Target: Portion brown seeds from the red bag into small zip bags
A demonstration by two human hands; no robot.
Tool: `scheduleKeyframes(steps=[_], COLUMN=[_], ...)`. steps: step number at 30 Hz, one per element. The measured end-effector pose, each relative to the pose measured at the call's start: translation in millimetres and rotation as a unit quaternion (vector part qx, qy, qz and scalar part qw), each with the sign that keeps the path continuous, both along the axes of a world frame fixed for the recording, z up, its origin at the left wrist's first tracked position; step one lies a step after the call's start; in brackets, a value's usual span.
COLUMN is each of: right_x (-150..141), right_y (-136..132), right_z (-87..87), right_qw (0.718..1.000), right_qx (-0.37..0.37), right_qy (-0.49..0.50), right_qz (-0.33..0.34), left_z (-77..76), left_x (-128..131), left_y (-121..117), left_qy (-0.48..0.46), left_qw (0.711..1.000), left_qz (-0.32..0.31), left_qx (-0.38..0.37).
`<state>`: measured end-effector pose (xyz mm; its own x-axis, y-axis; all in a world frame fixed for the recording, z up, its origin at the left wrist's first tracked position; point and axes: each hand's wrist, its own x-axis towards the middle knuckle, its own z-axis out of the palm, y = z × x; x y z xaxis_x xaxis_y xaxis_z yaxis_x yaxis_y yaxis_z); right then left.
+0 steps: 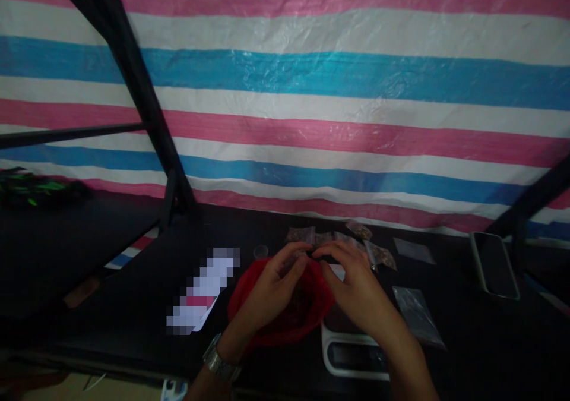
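Observation:
Both hands are raised over a red basket (243, 294), which has dark small pieces inside. My left hand (278, 282), with a metal watch at the wrist, has its fingers curled around something clear that I cannot make out. Close beside it, my right hand (350, 273) has thumb and fingers bent together, their tips meeting near the left fingertips; what lies between them is too dark to tell. Beneath my right forearm is a white digital scale (332, 353). Behind the hands lie several small clear bags of brown pieces (380, 254).
A small clear cup (260, 251) stands behind the basket. To the left lies a blurred pale sheet (205, 291). Empty clear bags (418, 316) and a phone (495, 265) are on the right. Black frame posts (138, 98) rise before a striped tarp (333, 110).

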<state>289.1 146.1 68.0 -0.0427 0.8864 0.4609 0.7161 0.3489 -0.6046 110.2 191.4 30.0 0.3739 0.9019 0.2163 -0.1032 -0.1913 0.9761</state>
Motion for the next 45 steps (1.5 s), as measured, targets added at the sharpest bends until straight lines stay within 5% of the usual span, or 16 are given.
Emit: scheduleKeyframes(steps=[10,15,21,27,36,45], right_x=[1.1,-3.1,-9.7,-11.2,-16.5,-17.6], right_y=[-10.0,7.1,19.6,22.1,17.7,3.5], right_z=[-2.0,-8.2,-21.9,-24.7,-18.8,3.2], right_qw=[0.987,0.983,0.969,0.961,0.971,0.977], right_qx=[-0.155,-0.061,-0.037,-0.017,-0.025,0.091], right_qy=[0.043,0.147,0.201,0.229,0.194,0.115], right_qz=[-0.001,-0.091,-0.135,-0.157,-0.136,-0.157], left_z=[13.1,9.8,18.5,22.4,26.1,23.8], left_x=[-4.3,-13.6,-16.6,-13.1,-7.9,-2.0], left_y=[-9.6,-3.2,-4.2,-5.8,-5.7,-4.9], left_qy=[-0.026,-0.003,0.018,-0.012,-0.038,-0.051], left_qw=[0.995,0.996,0.994,0.994,0.992,0.995], left_qz=[-0.047,-0.077,-0.096,-0.035,-0.038,-0.014], left_qx=[-0.084,-0.046,-0.057,-0.103,-0.112,-0.090])
